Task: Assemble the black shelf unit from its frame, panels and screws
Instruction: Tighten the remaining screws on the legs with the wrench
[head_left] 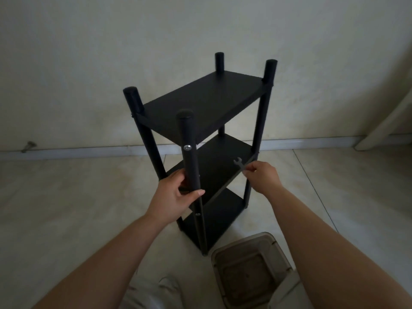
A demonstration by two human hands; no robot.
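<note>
The black shelf unit (207,103) stands upright on the tiled floor, with three panels between round black posts. A silver screw head (187,147) shows on the near post (189,157). My left hand (176,192) grips that near post at about the middle shelf's height. My right hand (260,175) pinches a small flat silver wrench (240,165) by its lower end, in front of the middle panel (225,166). The wrench's open jaw points up and left, clear of any screw.
A beige plastic bin (252,270) stands on the floor at the lower right, close to the shelf's foot. The wall and skirting (89,150) run behind the shelf. A white door frame (383,128) sits at the far right. Pale cloth (151,293) lies at the bottom.
</note>
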